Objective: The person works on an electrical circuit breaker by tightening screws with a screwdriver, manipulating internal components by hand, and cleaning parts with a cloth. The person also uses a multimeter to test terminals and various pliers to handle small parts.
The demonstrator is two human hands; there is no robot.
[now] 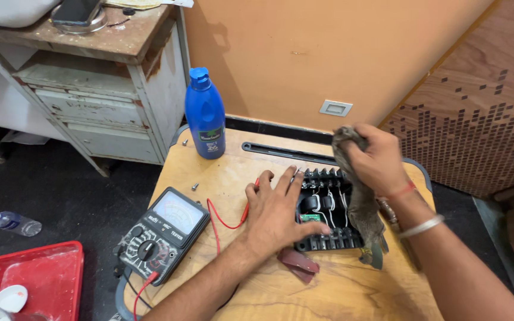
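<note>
Head view: black terminal board (pixel 328 238) is pinned beneath the flat, open left hand (pixel 278 211); a grey rag (pixel 361 205) is gripped by the right hand (pixel 376 160), hanging directly above it.

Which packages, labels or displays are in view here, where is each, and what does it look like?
Blue bottle: table's far-left edge, upright, blue cap, small dark label low on its front.
Analog multimeter: table's near-left corner, black case, pale needle dial, round selector knob.
Clear plastic bottle: lying on the dark floor, left.
</note>
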